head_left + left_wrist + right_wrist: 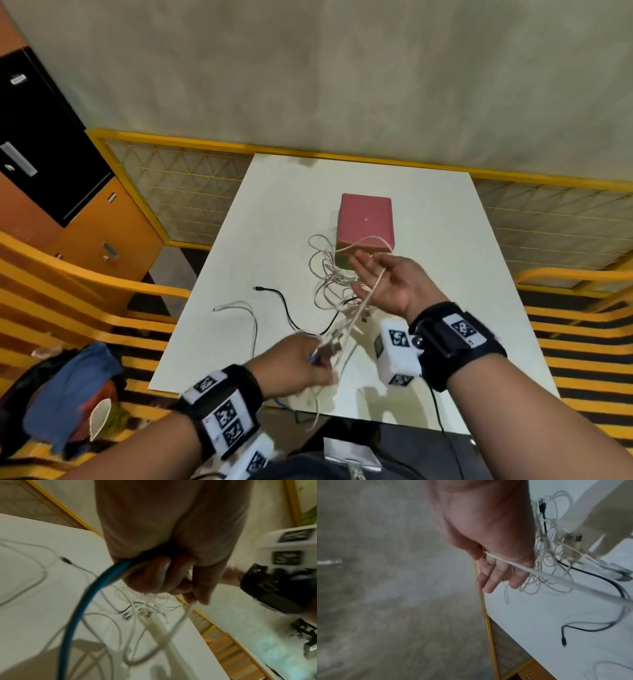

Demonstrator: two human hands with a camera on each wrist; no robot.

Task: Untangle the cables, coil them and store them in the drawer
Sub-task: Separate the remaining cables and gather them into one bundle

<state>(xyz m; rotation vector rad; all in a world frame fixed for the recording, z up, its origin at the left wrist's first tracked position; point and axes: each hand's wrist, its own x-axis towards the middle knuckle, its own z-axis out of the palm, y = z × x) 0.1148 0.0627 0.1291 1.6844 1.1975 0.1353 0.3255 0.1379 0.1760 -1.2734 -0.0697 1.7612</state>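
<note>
Low in the centre of the head view, the left hand is closed around a bundle of cables — a blue cable and pale ones among them. A taut white cable runs up and right from it to the right hand, which is raised palm-up with straight, relaxed fingers; the cable crosses its palm. Beneath, at mid-frame, the tangle of white cables lies on the white table, touching a pink box. A black cable trails left of the tangle.
</note>
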